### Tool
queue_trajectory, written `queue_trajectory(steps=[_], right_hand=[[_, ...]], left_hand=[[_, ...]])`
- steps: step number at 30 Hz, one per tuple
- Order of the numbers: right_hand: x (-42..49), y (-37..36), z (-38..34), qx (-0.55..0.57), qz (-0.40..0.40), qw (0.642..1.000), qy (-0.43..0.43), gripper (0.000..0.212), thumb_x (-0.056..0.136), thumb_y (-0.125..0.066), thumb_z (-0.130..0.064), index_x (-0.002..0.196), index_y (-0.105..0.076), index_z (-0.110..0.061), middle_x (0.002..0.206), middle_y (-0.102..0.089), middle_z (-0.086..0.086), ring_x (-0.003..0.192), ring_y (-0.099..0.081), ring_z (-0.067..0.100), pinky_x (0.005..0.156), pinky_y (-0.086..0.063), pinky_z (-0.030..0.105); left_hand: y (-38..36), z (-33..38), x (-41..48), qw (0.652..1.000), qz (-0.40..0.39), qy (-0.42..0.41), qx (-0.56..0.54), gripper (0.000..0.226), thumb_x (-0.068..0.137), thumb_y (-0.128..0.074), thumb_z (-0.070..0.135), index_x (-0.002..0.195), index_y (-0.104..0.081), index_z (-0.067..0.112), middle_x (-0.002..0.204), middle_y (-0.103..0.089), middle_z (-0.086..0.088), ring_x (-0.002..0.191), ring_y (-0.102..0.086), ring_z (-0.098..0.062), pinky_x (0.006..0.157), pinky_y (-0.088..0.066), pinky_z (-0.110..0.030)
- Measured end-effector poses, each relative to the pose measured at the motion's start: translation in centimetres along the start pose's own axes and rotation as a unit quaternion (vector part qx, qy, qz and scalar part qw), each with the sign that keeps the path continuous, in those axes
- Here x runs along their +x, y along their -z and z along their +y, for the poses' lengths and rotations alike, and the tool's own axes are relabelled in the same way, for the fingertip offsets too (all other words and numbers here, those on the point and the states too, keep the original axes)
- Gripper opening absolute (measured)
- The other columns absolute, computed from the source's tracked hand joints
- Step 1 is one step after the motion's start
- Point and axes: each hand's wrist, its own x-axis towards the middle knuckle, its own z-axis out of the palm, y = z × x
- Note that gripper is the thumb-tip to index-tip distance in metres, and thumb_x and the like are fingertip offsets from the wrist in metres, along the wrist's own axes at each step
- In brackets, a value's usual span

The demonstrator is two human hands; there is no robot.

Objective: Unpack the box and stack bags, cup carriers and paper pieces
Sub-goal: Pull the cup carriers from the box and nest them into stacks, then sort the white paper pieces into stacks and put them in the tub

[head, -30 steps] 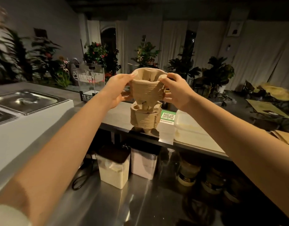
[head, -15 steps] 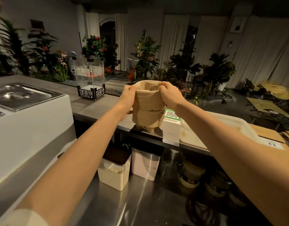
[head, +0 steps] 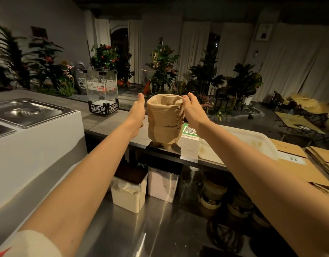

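With the left hand [head: 137, 113] spread flat beside the cup carrier stack [head: 163, 119] and the right hand [head: 190, 107] pinching its rim, the person should seat the nested carriers squarely upright on the worktop [head: 108, 125].

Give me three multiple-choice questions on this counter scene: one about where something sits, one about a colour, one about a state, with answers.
1. Where does the stack of cup carriers stand? A on the counter B in the white tray C on the steel lid
2. What colour borders the QR card? A red B green C blue
3. The right hand is: A flat on the tray B gripping the stack's rim C hanging clear

Answers: 1 A, its feet rest at the counter's edge. 2 B, green frames the code. 3 B, its thumb sits on the top rim.
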Motion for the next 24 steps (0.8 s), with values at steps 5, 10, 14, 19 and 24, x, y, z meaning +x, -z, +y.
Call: queue_trajectory(steps=[5,10,14,19,24], right_hand=[[-3.8,2.2,0.0,0.056,0.014,0.998,-0.006,0.043,0.103,-0.028,-0.042,0.138,-0.039,-0.02,0.127,-0.044,0.001,0.124,-0.043,0.026,0.107,-0.037,0.054],[-9.2,4.4,0.2,0.108,0.017,0.993,-0.045,0.043,0.104,-0.027,-0.04,0.138,-0.038,-0.018,0.129,-0.045,0.004,0.118,-0.05,0.03,0.101,-0.045,0.049],[-15.0,6.8,1.2,0.129,0.004,0.99,-0.062,0.041,0.103,-0.03,-0.042,0.134,-0.042,-0.019,0.129,-0.05,0.006,0.099,-0.061,0.024,0.086,-0.052,0.037],[-23.1,10.7,3.5,0.169,0.045,0.981,-0.084,0.03,0.102,-0.037,-0.039,0.12,-0.053,-0.022,0.111,-0.061,0.006,0.088,-0.067,0.023,0.077,-0.055,0.033],[-32.5,16.6,8.5,0.139,0.075,0.983,-0.098,0.021,0.102,-0.04,-0.03,0.109,-0.059,-0.025,0.101,-0.067,0.009,0.074,-0.067,0.019,0.072,-0.055,0.032]], left_hand=[[0.8,0.5,-2.4,0.998,0.054,-0.02,0.017,0.062,0.101,-0.02,0.057,0.15,-0.029,0.021,0.153,-0.037,-0.008,0.139,-0.035,-0.027,0.115,-0.029,-0.048],[-0.5,1.3,-8.6,0.984,0.139,-0.1,0.037,0.039,0.104,-0.035,0.033,0.138,-0.045,0.015,0.133,-0.052,-0.004,0.114,-0.047,-0.016,0.09,-0.036,-0.027],[-3.2,0.4,-15.2,0.992,0.071,-0.092,-0.055,0.017,0.098,-0.044,0.017,0.107,-0.059,0.019,0.1,-0.059,-0.001,0.096,-0.055,-0.015,0.079,-0.047,-0.027],[-9.6,-2.2,-24.4,0.985,-0.091,-0.029,-0.143,0.016,0.099,-0.047,0.012,0.095,-0.061,0.018,0.09,-0.061,-0.003,0.086,-0.06,-0.015,0.084,-0.05,-0.033],[-16.0,-5.1,-32.1,0.971,-0.19,0.01,-0.143,0.017,0.099,-0.047,0.011,0.098,-0.063,0.017,0.088,-0.066,0.0,0.083,-0.064,-0.012,0.073,-0.052,-0.026]])
